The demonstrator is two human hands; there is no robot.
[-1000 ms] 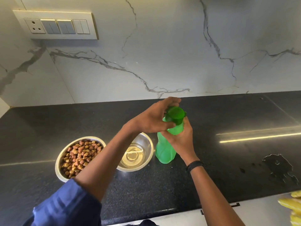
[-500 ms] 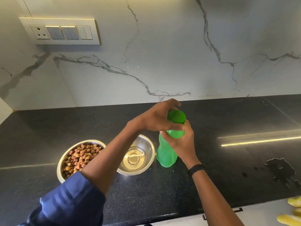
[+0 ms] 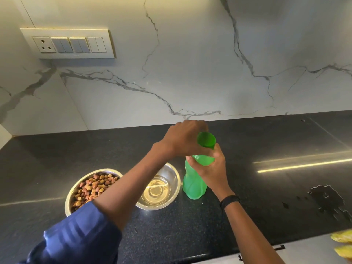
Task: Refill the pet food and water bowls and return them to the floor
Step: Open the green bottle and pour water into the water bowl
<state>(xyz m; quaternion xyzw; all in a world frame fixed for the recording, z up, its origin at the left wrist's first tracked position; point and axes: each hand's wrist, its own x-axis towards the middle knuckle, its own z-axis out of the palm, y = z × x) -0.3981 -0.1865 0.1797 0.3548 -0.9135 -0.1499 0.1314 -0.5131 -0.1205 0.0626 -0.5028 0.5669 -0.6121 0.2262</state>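
- The left hand (image 3: 182,139) reaches across from the left side, fingers curled round the green cap (image 3: 206,140) at the bottle's top.
- The right hand (image 3: 213,168) grips the neck of the green bottle (image 3: 194,185), which stands upright about midway between the desk's back and front edges.
- Step in hand, as I judge it: working the cap. I cannot tell whether it is being loosened or tightened.
- Just left of the bottle, the water bowl (image 3: 171,174) holds a shallow pool. It looks part full.
- Beside it, nearer the left end, the food bowl (image 3: 76,184) is heaped with brown kibble (image 3: 93,185).
- The next move calls for steady, level carrying, since both steel bowls have yet to go down to the floor.
- A wet patch (image 3: 327,201) lies on the desk (image 3: 266,187) near the front right corner.
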